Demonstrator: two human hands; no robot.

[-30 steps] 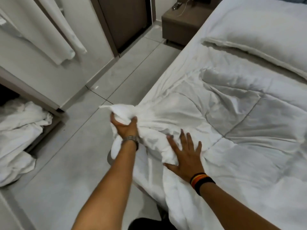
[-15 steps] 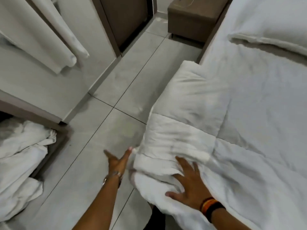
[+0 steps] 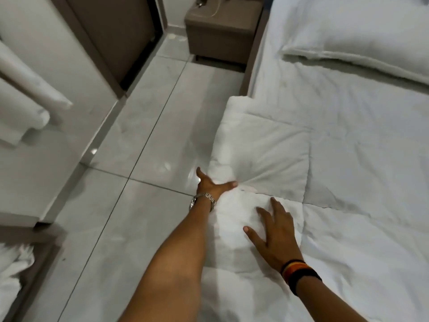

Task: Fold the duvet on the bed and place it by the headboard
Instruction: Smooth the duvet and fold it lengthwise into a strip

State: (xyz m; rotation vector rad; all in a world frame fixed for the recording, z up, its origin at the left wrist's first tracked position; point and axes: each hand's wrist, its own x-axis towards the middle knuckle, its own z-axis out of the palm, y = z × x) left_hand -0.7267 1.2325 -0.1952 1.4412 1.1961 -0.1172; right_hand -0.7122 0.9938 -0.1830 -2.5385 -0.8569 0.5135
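White quilted duvet point(image 3: 290, 163) lies spread over the bed point(image 3: 262, 73), its near left corner hanging over the bed's left edge toward the pale glossy floor tiles point(image 3: 144, 145). One folded-back corner of the duvet sits at that left edge, short of the bare sheet that runs up to the pillow point(image 3: 362, 31) at the far right. The left hand point(image 3: 212, 183) presses against the duvet's side at the bed's left edge, thumb spread away over the floor, fingers pushed into the fabric so that creases fan out from them; whether they pinch the cloth or only press on it cannot be told. A metal watch point(image 3: 204, 201) sits on that wrist. The right hand point(image 3: 274, 231) lies flat and open on top of the duvet just inside the same edge, fingers spread and gripping nothing, a dark banded wristband point(image 3: 299, 273) on its wrist. The two hands are near each other, with a bulge of duvet between them. A brown bedside table point(image 3: 220, 31) stands beside the bed's far left corner, with a cable on top. White towels point(image 3: 21, 108) hang at the left, and crumpled white linen point(image 3: 11, 270) shows at the lower left
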